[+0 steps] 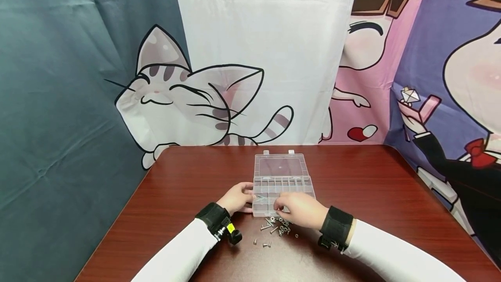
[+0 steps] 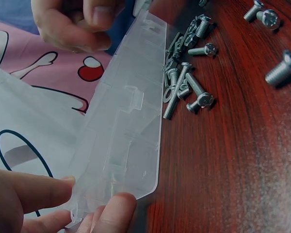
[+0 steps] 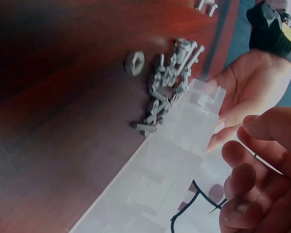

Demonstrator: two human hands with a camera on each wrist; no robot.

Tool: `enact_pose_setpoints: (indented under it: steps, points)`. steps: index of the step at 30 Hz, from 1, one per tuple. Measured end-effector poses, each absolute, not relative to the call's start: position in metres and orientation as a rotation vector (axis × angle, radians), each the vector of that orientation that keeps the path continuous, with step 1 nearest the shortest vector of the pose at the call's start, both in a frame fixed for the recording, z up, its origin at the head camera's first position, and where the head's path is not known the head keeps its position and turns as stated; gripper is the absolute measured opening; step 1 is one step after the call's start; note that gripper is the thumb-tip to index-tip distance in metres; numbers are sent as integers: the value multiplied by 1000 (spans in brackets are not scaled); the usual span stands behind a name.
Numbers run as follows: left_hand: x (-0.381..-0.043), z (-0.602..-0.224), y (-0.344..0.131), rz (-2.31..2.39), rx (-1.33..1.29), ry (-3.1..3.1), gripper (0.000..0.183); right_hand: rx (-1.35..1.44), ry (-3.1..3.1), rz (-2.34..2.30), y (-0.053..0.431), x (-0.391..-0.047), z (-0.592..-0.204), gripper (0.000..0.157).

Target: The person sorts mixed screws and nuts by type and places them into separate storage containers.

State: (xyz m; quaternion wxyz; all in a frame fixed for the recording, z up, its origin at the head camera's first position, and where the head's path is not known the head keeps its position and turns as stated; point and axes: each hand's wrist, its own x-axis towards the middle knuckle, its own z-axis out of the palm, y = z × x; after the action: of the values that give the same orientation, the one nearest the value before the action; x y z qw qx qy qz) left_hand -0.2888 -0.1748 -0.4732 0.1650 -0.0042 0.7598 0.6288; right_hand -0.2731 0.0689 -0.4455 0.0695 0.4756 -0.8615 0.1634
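Observation:
A clear plastic compartment box (image 1: 260, 207) lies with its lid (image 1: 279, 166) folded back, away from the person. My left hand (image 1: 236, 198) grips the box's left side, thumb (image 2: 117, 213) on the near wall and fingers round the corner. Over the front compartments hovers my right hand (image 1: 301, 209), its fingers loosely bent. No object shows at the fingertips (image 3: 231, 151) in the right wrist view. Some thin slivers (image 1: 261, 198) show in a left compartment. Against the near side of the box lies a pile of metal screws, nuts and washers (image 2: 177, 90).
Several loose screws (image 1: 267, 244) lie nearer the person, and a single nut (image 3: 135, 63) sits apart from the pile. The dark red wooden table (image 1: 195, 173) ends at a printed cloth backdrop (image 1: 266, 34) with cartoon figures.

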Motion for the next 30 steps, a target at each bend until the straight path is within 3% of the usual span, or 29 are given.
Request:
enact_pose_setpoints:
  steps: [16,30]
  points:
    - [-286,-473,-174,1810,-18,2169,53,1594,-2541,225,38,-259,-445,3]
    - [-283,-472,-175,1804,-19,2193,54,1668,-2510,54,18,-257,-450,12]
